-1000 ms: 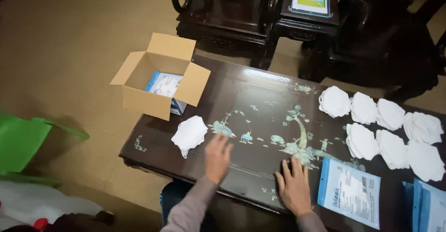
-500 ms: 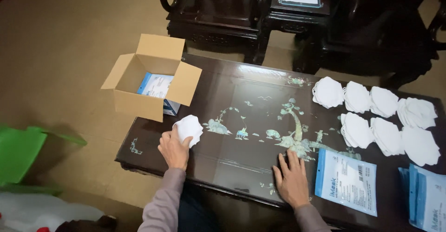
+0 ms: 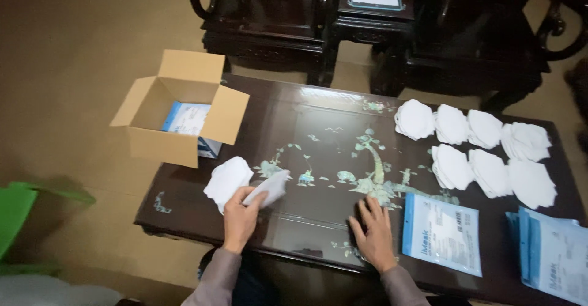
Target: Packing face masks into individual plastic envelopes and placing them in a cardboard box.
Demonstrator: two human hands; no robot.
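My left hand (image 3: 240, 217) holds one white folded face mask (image 3: 267, 187) lifted a little above the dark inlaid table (image 3: 318, 128), just right of a small pile of white masks (image 3: 226, 180). My right hand (image 3: 372, 234) lies flat on the table near its front edge, fingers spread, holding nothing. Right of that hand lies a flat blue and white packet (image 3: 442, 232).
An open cardboard box (image 3: 177, 113) with a blue and white packet inside stands at the table's left end. Several stacks of white masks (image 3: 478, 150) lie at the right. More packets (image 3: 554, 257) sit at the far right. Dark wooden chairs (image 3: 275, 18) stand behind; a green object (image 3: 18, 217) is at left.
My left hand reached left to the mask pile and now has one mask lifted off it, toward the right. My right hand has stayed flat on the table.
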